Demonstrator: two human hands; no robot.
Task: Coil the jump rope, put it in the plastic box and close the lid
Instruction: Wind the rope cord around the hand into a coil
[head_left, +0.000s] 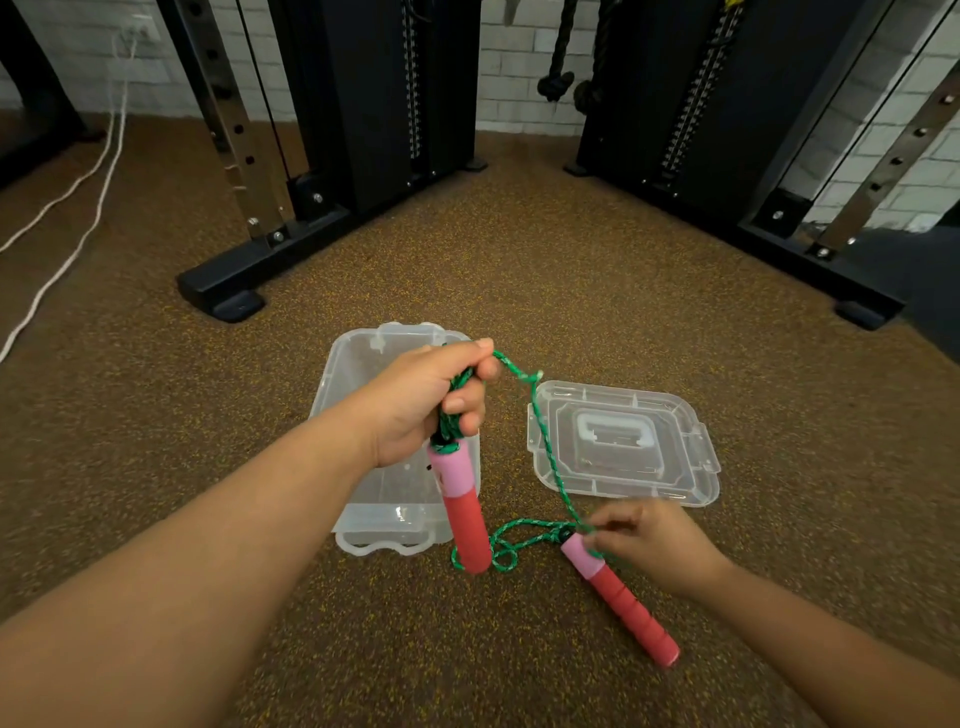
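My left hand (434, 397) is raised over the clear plastic box (353, 374) and is shut on several gathered turns of the green jump rope (545, 452). One pink-and-red handle (465, 514) hangs down from that fist. The rope runs from my left fingers down to my right hand (649, 540), which pinches it at the top of the second handle (618, 597) lying on the floor. A loose loop of rope lies between the two handles. The box stands open; its clear lid (675, 415) lies flat on the floor to its right.
The speckled brown rubber floor (519, 260) surrounds everything. Black gym machine frames (249, 270) stand behind on the left and on the right (831, 280). White cables (78, 218) trail across the floor at far left. A white brick wall is at the back.
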